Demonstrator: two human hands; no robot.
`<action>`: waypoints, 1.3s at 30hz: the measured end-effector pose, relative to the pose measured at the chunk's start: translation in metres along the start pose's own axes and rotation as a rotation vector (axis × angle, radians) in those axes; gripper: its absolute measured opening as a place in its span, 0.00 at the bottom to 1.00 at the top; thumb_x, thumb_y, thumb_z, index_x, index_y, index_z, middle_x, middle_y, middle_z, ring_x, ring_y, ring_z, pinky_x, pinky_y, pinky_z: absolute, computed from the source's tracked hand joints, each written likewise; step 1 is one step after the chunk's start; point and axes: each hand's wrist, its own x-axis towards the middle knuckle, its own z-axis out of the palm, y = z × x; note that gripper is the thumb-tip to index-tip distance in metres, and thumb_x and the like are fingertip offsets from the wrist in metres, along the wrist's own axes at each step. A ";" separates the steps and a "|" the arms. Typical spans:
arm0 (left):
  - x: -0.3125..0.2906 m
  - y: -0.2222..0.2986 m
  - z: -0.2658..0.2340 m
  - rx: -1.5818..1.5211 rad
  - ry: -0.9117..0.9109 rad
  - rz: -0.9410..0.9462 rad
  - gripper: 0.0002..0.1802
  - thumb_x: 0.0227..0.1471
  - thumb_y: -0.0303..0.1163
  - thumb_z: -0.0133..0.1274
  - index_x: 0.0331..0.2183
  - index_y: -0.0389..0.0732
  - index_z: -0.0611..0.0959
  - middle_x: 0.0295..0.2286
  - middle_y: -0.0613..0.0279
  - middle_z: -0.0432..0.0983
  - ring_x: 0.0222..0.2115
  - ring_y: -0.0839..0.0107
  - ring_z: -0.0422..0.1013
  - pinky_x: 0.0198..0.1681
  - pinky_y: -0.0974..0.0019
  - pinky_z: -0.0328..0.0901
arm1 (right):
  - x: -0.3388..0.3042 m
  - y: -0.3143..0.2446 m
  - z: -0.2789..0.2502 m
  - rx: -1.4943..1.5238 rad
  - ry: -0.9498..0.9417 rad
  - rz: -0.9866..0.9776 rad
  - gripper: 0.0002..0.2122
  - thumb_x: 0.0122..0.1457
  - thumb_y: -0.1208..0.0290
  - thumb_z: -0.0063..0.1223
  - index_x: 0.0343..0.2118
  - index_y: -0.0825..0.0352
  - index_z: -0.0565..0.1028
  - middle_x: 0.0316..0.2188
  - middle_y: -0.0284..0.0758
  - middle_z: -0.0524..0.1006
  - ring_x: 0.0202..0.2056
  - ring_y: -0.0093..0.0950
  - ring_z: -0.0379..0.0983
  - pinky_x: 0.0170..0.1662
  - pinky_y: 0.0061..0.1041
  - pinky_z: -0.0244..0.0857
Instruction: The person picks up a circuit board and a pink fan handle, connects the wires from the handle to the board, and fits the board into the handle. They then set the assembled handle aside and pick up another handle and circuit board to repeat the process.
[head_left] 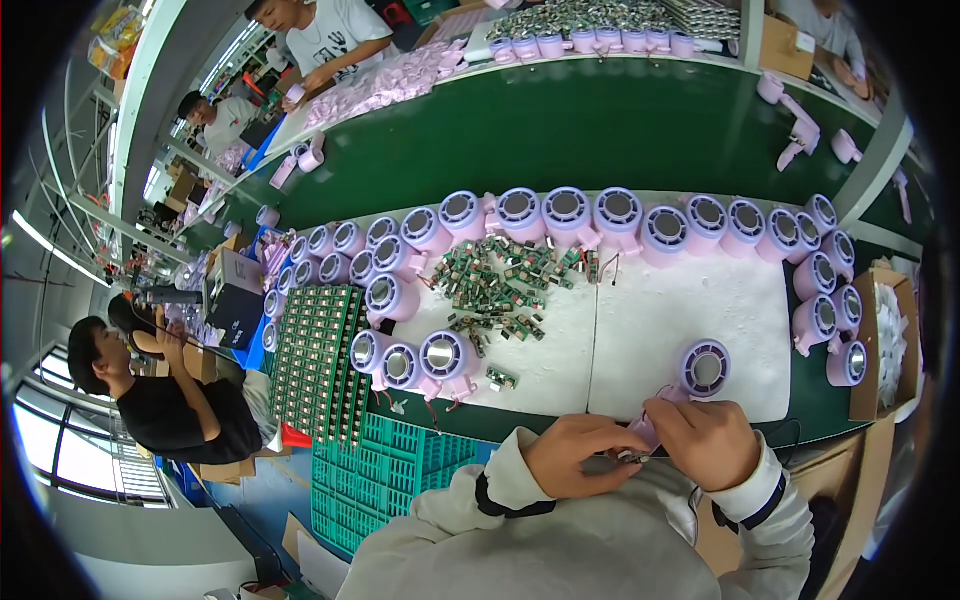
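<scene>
A pink and lilac handheld fan (706, 368) lies at the near edge of the white work mat, its round grille facing up and its handle toward me. My right hand (705, 442) is closed around the handle, fingertips near its end. From the other side my left hand (578, 458) reaches in, thumb and fingers pinched at a small circuit board (632, 457) by the handle's open end. Fingers partly cover that board. A thin red wire shows beside the handle. A loose green circuit board (502, 378) lies left of my hands.
Beyond lies a heap of small circuit boards (500, 280), ringed by several upright fans (519, 208). Stacked board panels (318, 365) stand at left, above green crates (385, 470). A cardboard box (888, 340) sits at right. Co-workers (335, 45) work around a green conveyor belt (560, 120).
</scene>
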 end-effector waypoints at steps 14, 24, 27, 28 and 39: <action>0.012 0.000 -0.005 -0.062 0.298 -0.288 0.18 0.56 0.13 0.55 0.49 0.31 0.80 0.43 0.53 0.78 0.41 0.69 0.76 0.45 0.68 0.73 | -0.007 -0.012 0.023 0.133 0.216 0.202 0.07 0.52 0.73 0.62 0.34 0.64 0.77 0.23 0.34 0.79 0.20 0.33 0.77 0.24 0.30 0.71; 0.015 -0.007 0.007 -0.109 0.283 -0.316 0.19 0.57 0.16 0.55 0.51 0.32 0.80 0.46 0.51 0.77 0.41 0.71 0.77 0.44 0.71 0.73 | -0.009 -0.003 0.027 0.163 0.283 0.203 0.07 0.52 0.73 0.62 0.35 0.64 0.78 0.19 0.33 0.77 0.19 0.32 0.76 0.24 0.29 0.70; 0.010 -0.006 0.009 -0.191 0.307 -0.331 0.17 0.60 0.17 0.52 0.51 0.29 0.79 0.46 0.52 0.76 0.44 0.67 0.76 0.47 0.65 0.75 | -0.008 0.005 0.020 0.357 0.324 0.239 0.07 0.54 0.74 0.62 0.36 0.66 0.78 0.16 0.33 0.74 0.17 0.31 0.73 0.22 0.28 0.67; 0.011 -0.007 0.011 -0.202 0.301 -0.356 0.17 0.60 0.17 0.52 0.51 0.29 0.79 0.46 0.52 0.76 0.44 0.67 0.76 0.47 0.65 0.75 | -0.009 0.007 0.018 0.369 0.309 0.259 0.07 0.54 0.74 0.62 0.36 0.66 0.78 0.16 0.33 0.74 0.17 0.31 0.73 0.22 0.28 0.67; 0.016 -0.007 0.021 -0.252 0.351 -0.257 0.17 0.59 0.16 0.53 0.50 0.32 0.80 0.46 0.50 0.76 0.44 0.69 0.76 0.45 0.68 0.75 | -0.010 0.009 0.011 0.508 0.244 0.294 0.06 0.57 0.75 0.59 0.37 0.66 0.78 0.12 0.32 0.68 0.13 0.28 0.67 0.19 0.27 0.58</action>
